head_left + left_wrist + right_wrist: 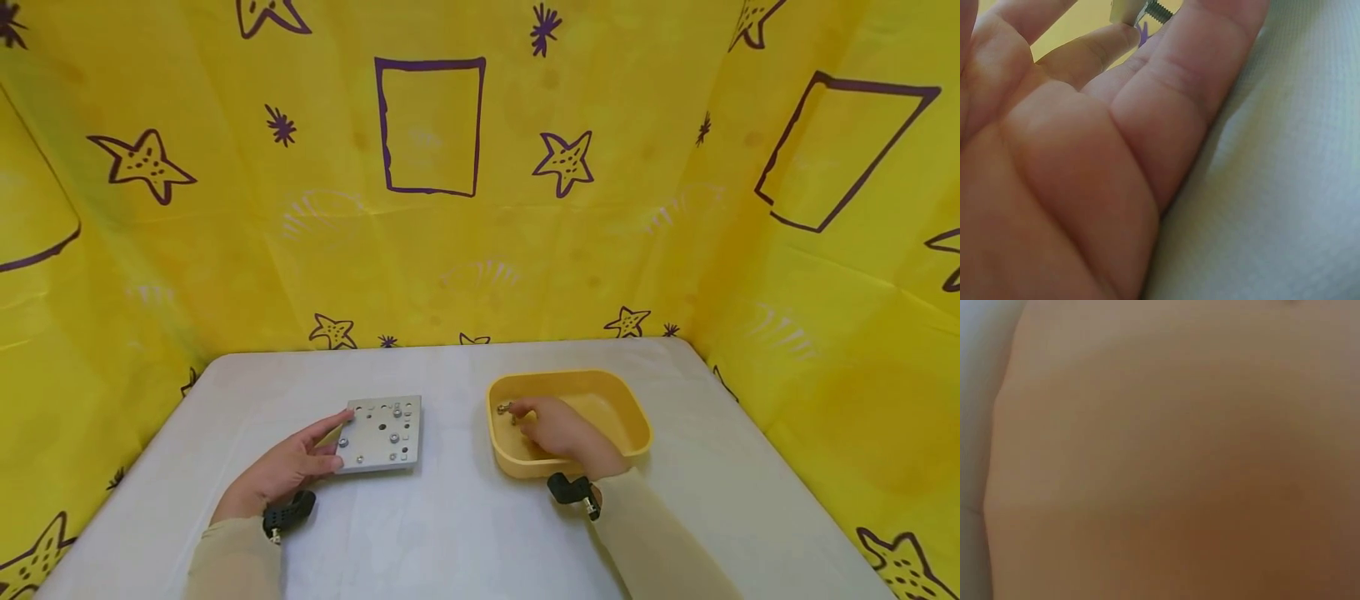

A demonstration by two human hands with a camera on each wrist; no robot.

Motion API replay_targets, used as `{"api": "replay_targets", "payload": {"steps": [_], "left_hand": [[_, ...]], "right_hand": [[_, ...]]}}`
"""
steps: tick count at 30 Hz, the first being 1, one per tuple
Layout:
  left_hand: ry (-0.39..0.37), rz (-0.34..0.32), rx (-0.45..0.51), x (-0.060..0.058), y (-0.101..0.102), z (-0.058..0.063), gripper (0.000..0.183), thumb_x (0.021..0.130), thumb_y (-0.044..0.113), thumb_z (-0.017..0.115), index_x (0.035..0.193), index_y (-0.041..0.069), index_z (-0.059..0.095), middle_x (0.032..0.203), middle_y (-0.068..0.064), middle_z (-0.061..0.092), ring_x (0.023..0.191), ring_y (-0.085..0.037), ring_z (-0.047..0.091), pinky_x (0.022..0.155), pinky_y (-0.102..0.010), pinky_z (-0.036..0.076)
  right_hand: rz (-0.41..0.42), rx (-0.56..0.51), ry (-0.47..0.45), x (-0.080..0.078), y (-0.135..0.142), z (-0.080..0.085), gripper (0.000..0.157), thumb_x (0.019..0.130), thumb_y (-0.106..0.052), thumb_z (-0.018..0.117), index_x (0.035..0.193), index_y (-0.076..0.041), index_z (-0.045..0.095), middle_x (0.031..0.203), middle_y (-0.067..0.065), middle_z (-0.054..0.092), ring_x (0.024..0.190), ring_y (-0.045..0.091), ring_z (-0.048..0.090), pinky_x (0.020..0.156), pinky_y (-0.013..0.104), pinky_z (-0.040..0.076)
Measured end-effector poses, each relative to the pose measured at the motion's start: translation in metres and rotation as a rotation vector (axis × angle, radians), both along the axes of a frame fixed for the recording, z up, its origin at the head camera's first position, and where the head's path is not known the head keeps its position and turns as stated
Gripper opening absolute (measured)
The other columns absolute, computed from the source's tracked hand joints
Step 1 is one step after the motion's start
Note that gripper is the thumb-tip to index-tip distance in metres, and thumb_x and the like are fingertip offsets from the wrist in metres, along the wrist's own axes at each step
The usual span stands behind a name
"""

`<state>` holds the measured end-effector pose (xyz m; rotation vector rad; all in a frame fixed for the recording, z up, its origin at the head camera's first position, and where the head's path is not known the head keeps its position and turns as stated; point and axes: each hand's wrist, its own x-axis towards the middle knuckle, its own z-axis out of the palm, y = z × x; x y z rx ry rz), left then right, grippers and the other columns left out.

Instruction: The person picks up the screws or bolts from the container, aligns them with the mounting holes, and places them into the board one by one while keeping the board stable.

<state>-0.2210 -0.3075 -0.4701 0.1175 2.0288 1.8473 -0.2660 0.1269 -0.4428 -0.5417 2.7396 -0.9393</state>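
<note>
A grey metal plate [378, 435] with several holes and bolts sits at centre-left in the head view. My left hand [288, 467] grips its left side, the thumb at the near corner and the fingers at the far one. In the left wrist view, a threaded bolt [1159, 11] shows past the fingers beside a small part of the plate [1124, 10]. My right hand [558, 429] reaches into a yellow bin [611, 387], its fingertips at some small metal bolts [503, 408]. Whether it pinches one is unclear; only blurred skin fills most of the right wrist view.
A white cloth-covered table [450, 533] lies under everything. Yellow patterned curtains [427, 267] stand close behind it and on both sides. The bin's raised rim surrounds the right hand. Each wrist carries a small black camera [288, 512].
</note>
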Motion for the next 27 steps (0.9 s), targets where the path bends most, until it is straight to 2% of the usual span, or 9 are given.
{"api": "replay_targets", "payload": {"steps": [4, 7, 14, 17, 20, 23, 27], "left_hand": [[0.002, -0.013, 0.014, -0.0003, 0.0003, -0.0006, 0.085, 0.087, 0.008, 0.076, 0.158, 0.018, 0.031, 0.162, -0.022, 0.013, 0.128, -0.029, 0.050, 0.096, -0.034, 0.049], [0.005, -0.025, 0.019, 0.0000, 0.0000, -0.0006, 0.085, 0.088, 0.007, 0.076, 0.158, 0.017, 0.030, 0.162, -0.023, 0.011, 0.127, -0.027, 0.051, 0.096, -0.034, 0.049], [0.004, -0.031, 0.026, 0.0006, 0.0004, -0.0005, 0.085, 0.088, 0.007, 0.076, 0.159, 0.017, 0.029, 0.163, -0.022, 0.011, 0.126, -0.026, 0.052, 0.096, -0.033, 0.049], [0.008, -0.041, 0.036, -0.0003, -0.0002, -0.0018, 0.085, 0.088, 0.005, 0.075, 0.159, 0.016, 0.028, 0.162, -0.024, 0.011, 0.123, -0.025, 0.054, 0.094, -0.032, 0.050], [0.016, -0.059, 0.059, -0.0014, -0.0010, -0.0031, 0.084, 0.090, 0.003, 0.073, 0.159, 0.013, 0.026, 0.161, -0.026, 0.012, 0.120, -0.025, 0.056, 0.093, -0.032, 0.051], [0.018, -0.069, 0.069, -0.0018, -0.0016, -0.0037, 0.084, 0.090, 0.003, 0.072, 0.159, 0.013, 0.026, 0.161, -0.025, 0.010, 0.119, -0.023, 0.056, 0.093, -0.033, 0.051], [0.012, -0.062, 0.052, -0.0020, -0.0021, -0.0047, 0.084, 0.089, 0.005, 0.074, 0.159, 0.015, 0.027, 0.162, -0.023, 0.010, 0.120, -0.024, 0.055, 0.094, -0.033, 0.050]], "right_hand": [[0.056, 0.037, 0.053, -0.0040, -0.0015, -0.0049, 0.034, 0.092, 0.000, 0.056, 0.121, -0.007, 0.071, 0.114, 0.002, 0.069, 0.102, 0.018, 0.060, 0.096, 0.039, 0.046], [0.083, 0.063, 0.054, -0.0052, -0.0017, -0.0064, 0.036, 0.089, 0.001, 0.055, 0.120, -0.007, 0.073, 0.115, 0.002, 0.070, 0.103, 0.017, 0.061, 0.098, 0.038, 0.046], [0.051, 0.034, -0.017, -0.0028, -0.0014, -0.0040, 0.031, 0.091, -0.004, 0.059, 0.117, -0.012, 0.074, 0.109, -0.004, 0.069, 0.097, 0.017, 0.058, 0.095, 0.039, 0.045], [0.046, 0.013, 0.023, -0.0030, -0.0012, -0.0036, 0.032, 0.092, -0.005, 0.060, 0.121, -0.010, 0.071, 0.112, -0.001, 0.068, 0.099, 0.019, 0.057, 0.096, 0.041, 0.045], [0.108, 0.020, 0.095, -0.0042, -0.0012, -0.0047, 0.037, 0.089, -0.002, 0.061, 0.125, -0.007, 0.068, 0.117, 0.004, 0.066, 0.104, 0.022, 0.057, 0.099, 0.043, 0.043], [0.219, 0.069, 0.171, -0.0058, -0.0015, -0.0070, 0.041, 0.085, 0.000, 0.061, 0.126, -0.006, 0.066, 0.125, 0.007, 0.063, 0.114, 0.025, 0.055, 0.103, 0.043, 0.041], [0.311, 0.121, 0.219, -0.0075, -0.0039, -0.0085, 0.041, 0.087, -0.001, 0.061, 0.127, -0.006, 0.064, 0.132, 0.011, 0.058, 0.122, 0.028, 0.051, 0.106, 0.043, 0.038]]}}
